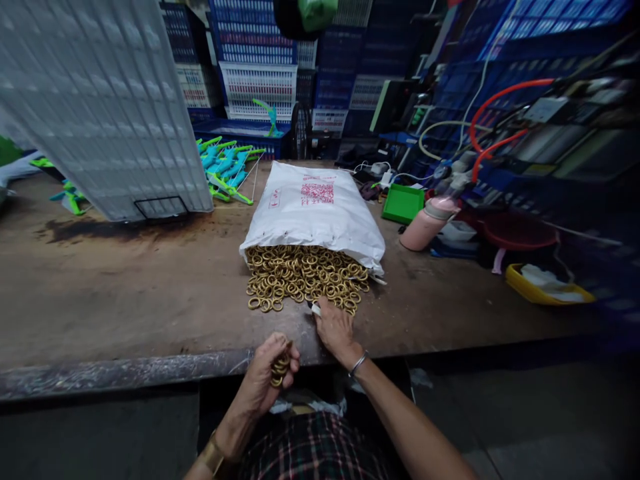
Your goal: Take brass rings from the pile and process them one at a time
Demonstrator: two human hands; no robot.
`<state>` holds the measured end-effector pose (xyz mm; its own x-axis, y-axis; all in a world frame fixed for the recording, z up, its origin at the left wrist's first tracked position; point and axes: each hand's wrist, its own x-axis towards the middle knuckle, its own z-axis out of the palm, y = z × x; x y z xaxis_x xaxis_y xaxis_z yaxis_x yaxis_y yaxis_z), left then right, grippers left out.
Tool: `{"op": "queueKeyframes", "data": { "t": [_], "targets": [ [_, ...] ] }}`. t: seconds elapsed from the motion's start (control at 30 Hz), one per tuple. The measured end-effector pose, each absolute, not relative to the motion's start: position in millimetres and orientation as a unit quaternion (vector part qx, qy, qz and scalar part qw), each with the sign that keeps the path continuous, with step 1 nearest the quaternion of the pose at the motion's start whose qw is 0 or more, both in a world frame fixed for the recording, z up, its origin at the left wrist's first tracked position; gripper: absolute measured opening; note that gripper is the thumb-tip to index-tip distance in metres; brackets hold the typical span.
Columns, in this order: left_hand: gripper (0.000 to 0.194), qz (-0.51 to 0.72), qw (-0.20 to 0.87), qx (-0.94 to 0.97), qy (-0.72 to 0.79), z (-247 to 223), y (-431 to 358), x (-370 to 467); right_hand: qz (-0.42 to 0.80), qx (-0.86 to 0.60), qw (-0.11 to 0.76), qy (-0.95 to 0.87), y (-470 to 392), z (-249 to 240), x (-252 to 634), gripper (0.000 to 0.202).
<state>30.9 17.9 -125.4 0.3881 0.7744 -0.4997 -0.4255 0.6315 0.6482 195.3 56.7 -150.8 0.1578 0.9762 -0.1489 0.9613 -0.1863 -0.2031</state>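
Note:
A white sack lies open on the worn wooden table, spilling a heap of brass rings toward me. My left hand is at the table's front edge, closed around a stack of brass rings. My right hand rests on the table at the near edge of the heap, fingers pinching a small white-tipped piece. A bracelet sits on each wrist.
A large white slotted crate leans at the left. Green and blue plastic parts lie behind it. A green tray, a pink bottle, a yellow tray, hoses and stacked crates fill the right and back.

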Motion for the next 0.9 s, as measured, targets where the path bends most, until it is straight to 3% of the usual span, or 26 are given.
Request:
{"op": "queueKeyframes", "data": {
  "t": [0.17,0.3,0.37,0.53,0.7,0.9],
  "targets": [
    [0.043,0.362,0.834,0.152,0.387,-126,20,28,0.130,-0.751,0.050,-0.645,54,-155,197,0.025],
    [0.041,0.366,0.838,0.095,0.394,-131,24,26,0.156,-0.733,0.112,-0.653,52,-158,202,0.020],
    [0.039,0.373,0.831,0.090,0.404,-132,26,26,0.214,-0.711,0.172,-0.647,51,-154,202,0.014],
    [0.038,0.410,0.772,0.206,0.439,-131,28,31,0.439,-0.607,0.299,-0.591,46,-134,196,0.023],
    [0.043,0.408,0.688,0.339,0.495,-132,26,32,0.562,-0.533,0.305,-0.553,39,-120,190,0.024],
    [0.037,0.362,0.674,0.389,0.513,-132,21,32,0.584,-0.535,0.302,-0.530,37,-125,184,0.024]
  ]
}}
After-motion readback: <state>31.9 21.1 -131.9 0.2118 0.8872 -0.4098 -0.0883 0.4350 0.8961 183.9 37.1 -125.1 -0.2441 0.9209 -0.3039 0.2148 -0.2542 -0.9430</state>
